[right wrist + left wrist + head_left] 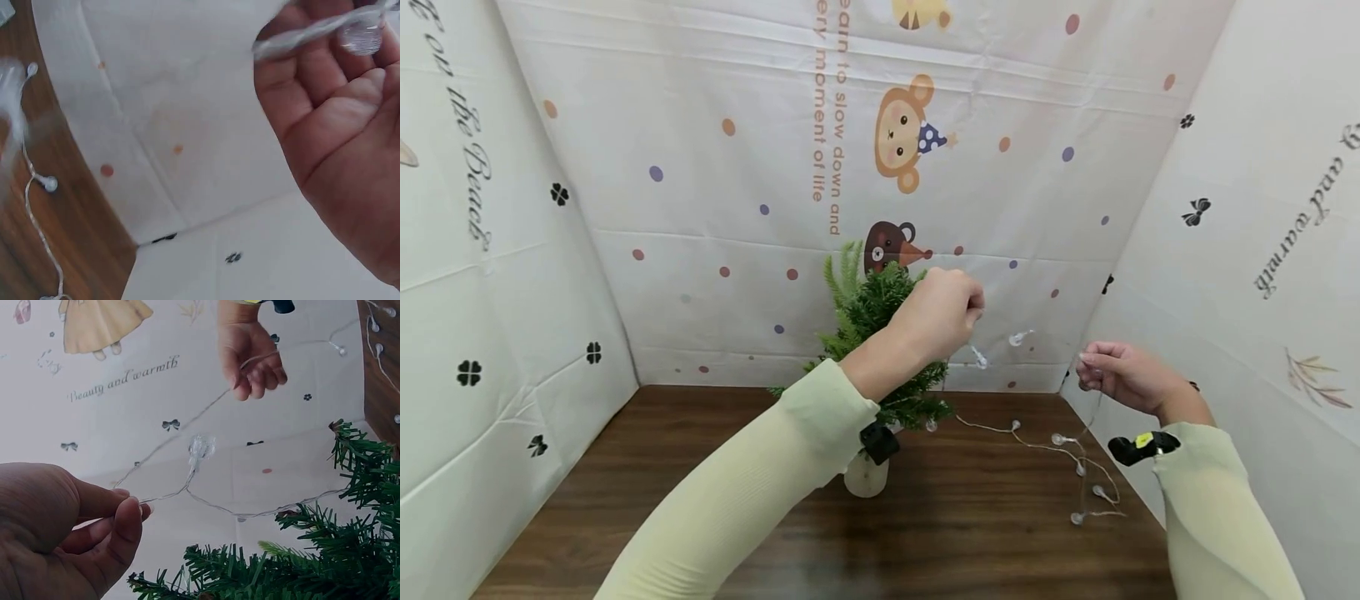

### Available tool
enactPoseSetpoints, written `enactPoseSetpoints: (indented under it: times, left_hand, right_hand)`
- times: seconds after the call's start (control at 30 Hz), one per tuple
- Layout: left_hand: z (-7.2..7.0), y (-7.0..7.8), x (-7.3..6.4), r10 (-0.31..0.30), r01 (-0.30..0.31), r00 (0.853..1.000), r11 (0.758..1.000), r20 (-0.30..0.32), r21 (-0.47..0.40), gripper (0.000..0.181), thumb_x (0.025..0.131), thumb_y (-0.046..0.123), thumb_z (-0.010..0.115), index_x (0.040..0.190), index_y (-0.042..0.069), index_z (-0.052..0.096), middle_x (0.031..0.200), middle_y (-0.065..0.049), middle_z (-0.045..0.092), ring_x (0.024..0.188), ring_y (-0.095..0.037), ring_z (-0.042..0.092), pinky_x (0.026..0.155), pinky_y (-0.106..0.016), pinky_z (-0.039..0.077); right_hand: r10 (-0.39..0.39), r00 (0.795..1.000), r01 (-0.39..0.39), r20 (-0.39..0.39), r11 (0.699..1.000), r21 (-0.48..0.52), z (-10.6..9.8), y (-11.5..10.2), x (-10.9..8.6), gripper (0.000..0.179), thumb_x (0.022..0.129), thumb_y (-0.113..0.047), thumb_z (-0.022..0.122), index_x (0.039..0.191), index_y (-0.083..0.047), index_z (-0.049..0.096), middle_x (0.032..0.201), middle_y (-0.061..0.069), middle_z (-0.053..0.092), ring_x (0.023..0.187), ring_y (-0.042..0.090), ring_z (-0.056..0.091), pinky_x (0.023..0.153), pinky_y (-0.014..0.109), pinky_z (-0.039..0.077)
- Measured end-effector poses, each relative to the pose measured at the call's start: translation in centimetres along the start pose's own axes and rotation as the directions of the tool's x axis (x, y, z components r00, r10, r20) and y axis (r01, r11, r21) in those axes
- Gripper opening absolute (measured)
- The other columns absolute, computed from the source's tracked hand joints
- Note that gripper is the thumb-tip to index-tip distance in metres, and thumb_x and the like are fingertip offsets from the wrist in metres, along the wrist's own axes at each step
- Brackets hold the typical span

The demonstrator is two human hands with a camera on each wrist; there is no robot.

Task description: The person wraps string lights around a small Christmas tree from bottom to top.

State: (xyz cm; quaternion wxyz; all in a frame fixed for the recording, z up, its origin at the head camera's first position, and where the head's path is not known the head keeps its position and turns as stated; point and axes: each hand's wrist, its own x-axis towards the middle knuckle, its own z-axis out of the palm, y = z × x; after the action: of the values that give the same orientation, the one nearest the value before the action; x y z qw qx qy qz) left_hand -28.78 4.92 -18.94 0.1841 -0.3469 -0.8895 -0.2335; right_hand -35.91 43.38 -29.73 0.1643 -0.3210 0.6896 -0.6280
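Note:
My left hand [938,315] is raised beside the upper right of a small artificial Christmas tree [880,302]. In the left wrist view, its thumb and fingertips pinch the thin wire of a string of fairy lights [212,407], near one clear bulb [201,449]. My right hand [1122,380] is off to the right, above the table, with its fingers curled round another stretch of the wire. A clear bulb [361,39] lies against those fingers in the right wrist view. One end of the wire runs toward the green branches [312,540]; how it is fixed there is hidden.
The tree stands in a pale round pot [867,478] on a dark wooden table [985,533]. More of the light string [1037,444] trails loosely over the table's right side. Printed white cloth walls [700,250] close off the back and both sides.

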Motion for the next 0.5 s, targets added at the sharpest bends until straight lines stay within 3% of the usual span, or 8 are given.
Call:
enactPoseSetpoints:
  times: [0.07,0.17,0.3,0.4,0.5]
  left_hand:
    - [0.0,0.0,0.0,0.006,-0.006,1.0,1.0,0.004,0.001,0.023,0.105,0.01,0.056,0.088,0.014,0.073,0.097,0.001,0.072,0.079,-0.009,0.062,0.072,-0.022,0.048]
    - [-0.1,0.0,0.1,0.013,-0.013,1.0,1.0,0.01,0.01,0.023,0.105,0.01,0.056,0.089,0.014,0.072,0.097,0.001,0.072,0.079,-0.009,0.061,0.073,-0.021,0.048]
    - [-0.5,0.0,0.1,0.019,-0.019,1.0,1.0,0.0,0.019,0.023,0.105,0.011,0.055,0.093,0.013,0.074,0.099,0.0,0.074,0.082,-0.01,0.065,0.075,-0.022,0.05]
    - [-0.7,-0.1,0.2,0.03,-0.03,1.0,0.999,-0.008,0.015,0.023,0.106,0.011,0.055,0.096,0.012,0.076,0.102,-0.001,0.076,0.085,-0.011,0.068,0.077,-0.023,0.052]
    - [-0.9,-0.3,0.2,0.034,-0.034,0.999,0.999,-0.013,0.016,0.023,0.106,0.011,0.055,0.1,0.012,0.077,0.105,-0.002,0.076,0.09,-0.012,0.07,0.081,-0.024,0.055]
  right_hand:
    - [0.016,1.0,-0.016,-0.003,0.999,0.046,-0.3,0.4,-0.5,0.041,0.109,0.004,0.028,0.096,-0.008,0.065,0.074,-0.003,0.054,0.063,0.019,0.037,0.062,0.03,0.039]
    - [0.02,1.0,-0.02,0.006,0.996,0.085,-0.8,0.9,-1.1,0.043,0.109,0.005,0.028,0.109,-0.01,0.068,0.066,0.001,0.032,0.06,0.022,0.02,0.06,0.037,0.023]
    - [0.014,0.999,-0.019,0.037,0.99,0.14,-1.6,1.3,-1.8,0.051,0.109,0.005,0.024,0.126,-0.011,0.07,0.068,0.003,0.021,0.059,0.021,0.014,0.062,0.037,0.018]
    - [0.04,0.999,-0.042,0.024,0.991,0.13,-2.2,1.6,-2.7,0.052,0.11,0.001,0.023,0.119,-0.009,0.072,0.069,0.003,0.022,0.061,0.021,0.015,0.065,0.037,0.021]
    - [0.086,0.996,-0.085,-0.012,0.993,0.087,-2.6,2.0,-3.8,0.05,0.111,-0.002,0.024,0.098,-0.01,0.072,0.068,0.002,0.026,0.062,0.024,0.019,0.063,0.034,0.032]
